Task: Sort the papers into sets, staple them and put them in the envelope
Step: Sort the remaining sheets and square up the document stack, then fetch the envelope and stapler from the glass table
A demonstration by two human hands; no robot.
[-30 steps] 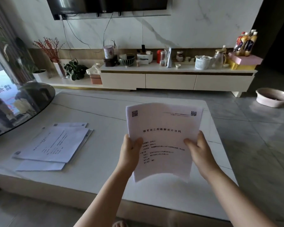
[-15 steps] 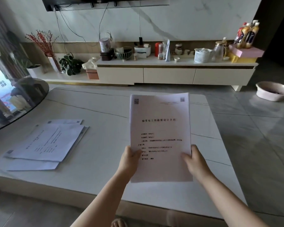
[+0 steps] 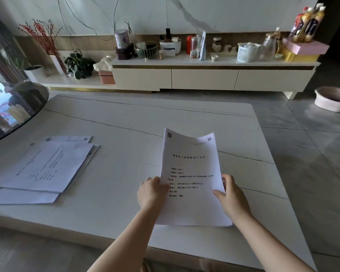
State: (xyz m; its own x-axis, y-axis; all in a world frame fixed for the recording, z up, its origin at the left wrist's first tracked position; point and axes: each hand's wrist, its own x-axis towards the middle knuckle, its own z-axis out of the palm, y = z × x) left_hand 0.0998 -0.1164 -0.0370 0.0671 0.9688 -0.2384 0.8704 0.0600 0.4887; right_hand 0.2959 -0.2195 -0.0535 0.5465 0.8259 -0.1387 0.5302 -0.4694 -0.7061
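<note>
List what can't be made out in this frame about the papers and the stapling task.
- Head view, held white printed paper set: sheet count hidden behind the top page; small text lines too blurred to read.
- Loose white paper pile on the marble table: print too small, lower sheets covered.
- Left hand and right hand: fingers behind the paper hidden.
- Stapler, envelope: not in view.

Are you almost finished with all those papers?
Not yet. Some sorting looks done: a pile of papers lies on the table. The left hand and right hand hold another set of sheets. Stapling and packing remain; no stapler or envelope is in view.
</note>
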